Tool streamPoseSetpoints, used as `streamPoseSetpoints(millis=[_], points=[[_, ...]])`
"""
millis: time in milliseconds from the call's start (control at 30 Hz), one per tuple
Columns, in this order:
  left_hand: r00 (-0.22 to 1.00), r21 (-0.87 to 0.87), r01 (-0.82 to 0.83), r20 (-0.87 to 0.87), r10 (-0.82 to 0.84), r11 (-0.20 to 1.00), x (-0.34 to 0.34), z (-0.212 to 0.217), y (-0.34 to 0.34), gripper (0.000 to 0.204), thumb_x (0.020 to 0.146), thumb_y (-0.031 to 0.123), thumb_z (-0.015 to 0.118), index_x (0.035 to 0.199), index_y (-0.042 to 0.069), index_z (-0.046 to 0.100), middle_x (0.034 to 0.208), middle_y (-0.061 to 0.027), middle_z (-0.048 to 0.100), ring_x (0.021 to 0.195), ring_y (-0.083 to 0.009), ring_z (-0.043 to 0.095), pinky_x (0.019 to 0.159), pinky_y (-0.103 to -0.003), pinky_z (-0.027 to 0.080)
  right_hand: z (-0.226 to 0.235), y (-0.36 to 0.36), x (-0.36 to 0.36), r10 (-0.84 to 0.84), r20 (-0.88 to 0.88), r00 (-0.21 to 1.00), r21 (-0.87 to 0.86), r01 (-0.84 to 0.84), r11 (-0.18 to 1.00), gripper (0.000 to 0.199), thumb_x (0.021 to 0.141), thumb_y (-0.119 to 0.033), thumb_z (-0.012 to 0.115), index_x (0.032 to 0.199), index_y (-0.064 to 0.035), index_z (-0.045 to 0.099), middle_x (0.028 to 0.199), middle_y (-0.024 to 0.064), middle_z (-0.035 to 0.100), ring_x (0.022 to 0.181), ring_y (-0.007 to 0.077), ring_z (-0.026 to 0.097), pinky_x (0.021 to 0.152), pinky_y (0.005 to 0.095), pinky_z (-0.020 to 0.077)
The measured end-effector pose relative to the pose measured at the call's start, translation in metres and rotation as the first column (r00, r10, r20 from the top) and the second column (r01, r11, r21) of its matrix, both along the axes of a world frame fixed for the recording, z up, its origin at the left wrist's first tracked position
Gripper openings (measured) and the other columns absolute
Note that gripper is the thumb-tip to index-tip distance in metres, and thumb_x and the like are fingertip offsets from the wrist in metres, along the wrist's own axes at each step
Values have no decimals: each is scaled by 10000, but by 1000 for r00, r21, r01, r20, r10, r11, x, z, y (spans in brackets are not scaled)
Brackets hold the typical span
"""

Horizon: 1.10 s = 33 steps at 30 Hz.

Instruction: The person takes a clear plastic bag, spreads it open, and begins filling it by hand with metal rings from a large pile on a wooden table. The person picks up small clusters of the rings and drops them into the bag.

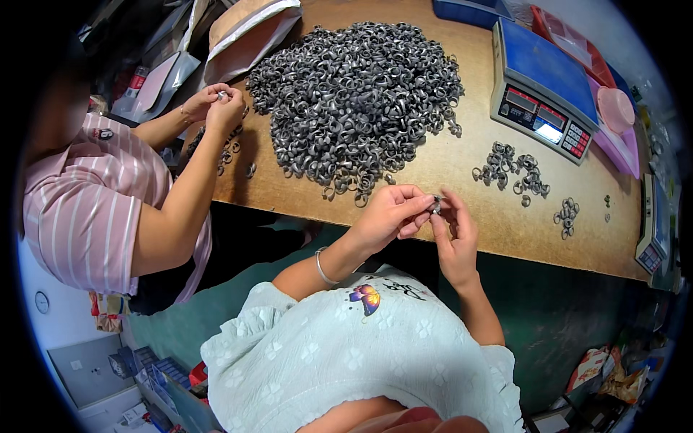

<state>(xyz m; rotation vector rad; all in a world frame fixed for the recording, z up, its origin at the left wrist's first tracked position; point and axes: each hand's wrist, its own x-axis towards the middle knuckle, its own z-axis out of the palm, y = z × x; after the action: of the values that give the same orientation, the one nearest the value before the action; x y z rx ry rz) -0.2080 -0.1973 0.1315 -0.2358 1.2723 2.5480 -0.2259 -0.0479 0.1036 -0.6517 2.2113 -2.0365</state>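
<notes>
Between my two hands, just over the table's near edge, is a small grey metal ring (436, 206). My left hand (395, 215) pinches it between thumb and fingertips. The fingers of my right hand (456, 234) are curled in around its other side, thumb and fingertips at the ring. Beyond my hands a large heap of similar dark grey metal rings (354, 101) covers the middle of the table. To the right lie a small group of rings (511, 172), a smaller cluster (567, 216) and a few tiny pieces (607, 208).
A blue-topped digital scale (541, 90) stands at the far right, with a purple tray (621, 141) beside it. A second scale (653, 231) sits at the right edge. At left a co-worker in a striped shirt (94, 209) handles a small piece near an open paper sack (249, 40).
</notes>
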Motion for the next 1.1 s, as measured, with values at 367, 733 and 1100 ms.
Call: streamPoseSetpoints(millis=[367, 733, 1100], points=[[942, 248, 173, 242, -234, 953, -2, 6, -8, 252, 906, 251, 502, 734, 66, 508, 526, 14, 419, 351, -26, 292, 309, -163, 204, 2, -3, -7, -64, -499, 864, 53, 104, 993, 165, 819, 59, 521, 976, 33, 477, 880, 172, 545, 758, 280, 565, 658, 334, 465], [982, -135, -150, -131, 132, 979, 13, -3, 11, 170, 858, 90, 562, 979, -23, 523, 863, -61, 529, 645, -120, 545, 520, -213, 458, -4, 4, 2, -49, -82, 995, -15, 48, 999, 110, 878, -3, 480, 983, 23, 465, 764, 95, 568, 599, 128, 561, 536, 258, 467], [681, -615, -574, -725, -102, 541, 16, -8, 8, 223, 705, -52, 651, 924, -17, 635, 878, -143, 603, 729, -187, 608, 612, -251, 500, 15, 5, 3, 137, 207, 969, -188, -98, 977, 92, 887, -34, 474, 951, 27, 450, 762, 90, 569, 602, 100, 558, 506, 216, 445]])
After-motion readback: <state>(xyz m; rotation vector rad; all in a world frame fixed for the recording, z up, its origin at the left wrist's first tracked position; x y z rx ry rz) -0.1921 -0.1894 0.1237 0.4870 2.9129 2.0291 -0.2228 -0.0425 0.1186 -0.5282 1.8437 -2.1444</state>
